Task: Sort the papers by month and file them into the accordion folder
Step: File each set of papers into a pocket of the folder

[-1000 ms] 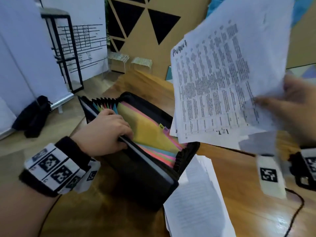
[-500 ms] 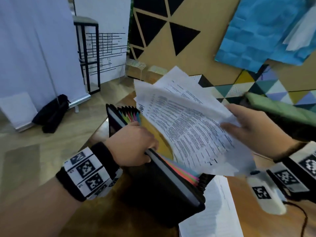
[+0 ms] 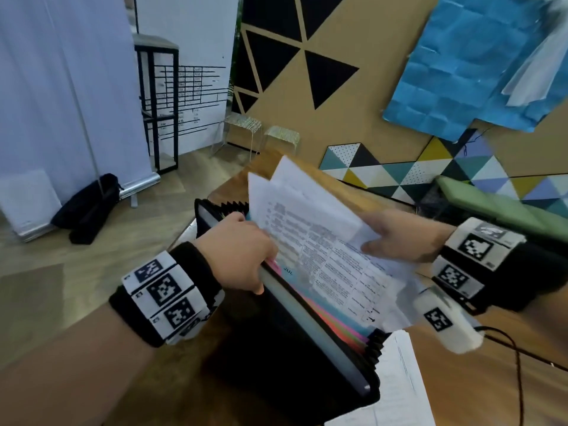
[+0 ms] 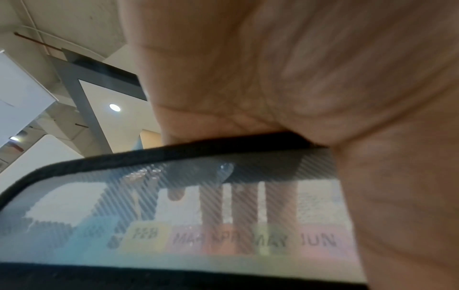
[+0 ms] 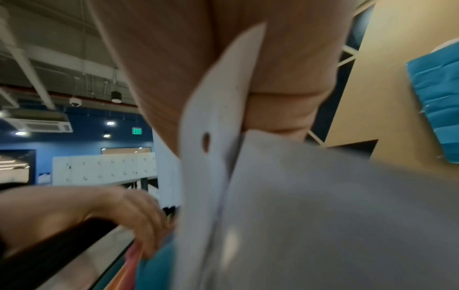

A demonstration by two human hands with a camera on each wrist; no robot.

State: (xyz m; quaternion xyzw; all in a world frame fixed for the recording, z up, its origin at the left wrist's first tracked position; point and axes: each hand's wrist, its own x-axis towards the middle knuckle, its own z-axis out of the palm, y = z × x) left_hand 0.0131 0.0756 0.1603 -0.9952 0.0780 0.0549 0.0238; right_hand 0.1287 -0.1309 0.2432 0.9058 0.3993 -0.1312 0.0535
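Observation:
A black accordion folder (image 3: 295,348) stands open on the wooden table (image 3: 479,392), its coloured dividers (image 3: 335,321) fanned out. My left hand (image 3: 239,256) grips the folder's front wall (image 4: 174,157), fingers curled inside over the month tabs (image 4: 273,239). My right hand (image 3: 399,238) pinches a sheaf of printed white papers (image 3: 325,256) by its right edge, and the sheaf leans over the folder's mouth with its lower edge among the dividers. In the right wrist view the papers (image 5: 323,215) fill the lower right, with the left hand (image 5: 119,212) on the folder's edge.
More white papers (image 3: 396,385) lie on the table beside the folder's right end. A black cable (image 3: 519,364) runs across the table at the right. A green padded bench (image 3: 491,207) stands behind. A dark bag (image 3: 89,207) lies on the floor at left.
My right hand has brought the papers down from high at the right onto the folder's mouth. The left hand has kept its grip on the front wall.

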